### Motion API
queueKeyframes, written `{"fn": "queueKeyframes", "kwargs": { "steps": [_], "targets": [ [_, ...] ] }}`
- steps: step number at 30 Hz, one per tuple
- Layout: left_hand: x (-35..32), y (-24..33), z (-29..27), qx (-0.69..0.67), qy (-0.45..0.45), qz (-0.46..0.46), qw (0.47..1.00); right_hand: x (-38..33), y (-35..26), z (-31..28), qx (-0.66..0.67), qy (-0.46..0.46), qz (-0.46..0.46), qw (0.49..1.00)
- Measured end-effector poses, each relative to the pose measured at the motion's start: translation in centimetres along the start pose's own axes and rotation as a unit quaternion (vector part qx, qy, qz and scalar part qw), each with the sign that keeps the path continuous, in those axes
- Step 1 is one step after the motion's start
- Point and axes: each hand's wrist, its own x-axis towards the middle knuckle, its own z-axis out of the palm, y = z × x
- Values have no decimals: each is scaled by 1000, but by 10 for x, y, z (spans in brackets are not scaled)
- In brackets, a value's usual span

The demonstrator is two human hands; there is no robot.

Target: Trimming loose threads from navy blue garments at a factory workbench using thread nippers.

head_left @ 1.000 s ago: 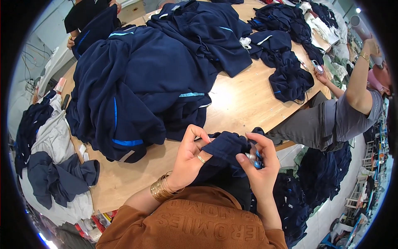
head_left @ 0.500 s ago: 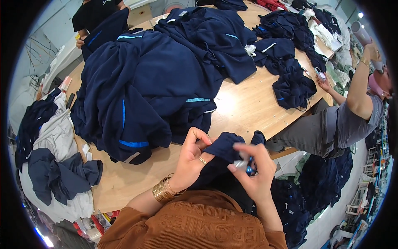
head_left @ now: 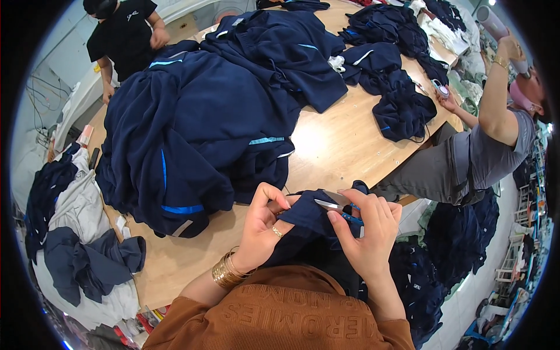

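My left hand (head_left: 267,219), wearing a ring and gold bangles, pinches a navy fabric garment (head_left: 304,213) close to my body. Part of that garment drapes over the fingers. Small thread snips (head_left: 329,205) with blue on the handle sit in my right hand (head_left: 370,227). Their silver blades are spread apart over the cloth and point toward my left hand. Whether a thread lies between the blades is too small to tell.
A large heap of navy garments (head_left: 204,111) covers much of the wooden table (head_left: 318,140). More navy clothes (head_left: 405,108) lie at the right. One person (head_left: 125,38) stands at the far left; another (head_left: 496,140) sits at right, holding up a tumbler (head_left: 492,22). Grey garments (head_left: 90,256) lie at left.
The snips, blurred before, are now steady with their blades over the cloth. The far person has let go of the navy garment and straightened up. My view has shifted slightly.
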Motion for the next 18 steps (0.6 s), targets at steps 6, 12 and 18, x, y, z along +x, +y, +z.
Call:
{"fn": "queueKeyframes", "kwargs": {
  "steps": [6,12,18],
  "targets": [
    [0,4,3,12,-1,-7,1000,0,1,-1,-7,5,-10,1000],
    [1,4,-1,54,-17,-8,998,2,4,-2,20,-5,-4,1000],
    [2,4,0,45,-16,-22,999,2,8,1,134,-39,54,989]
  ]
}}
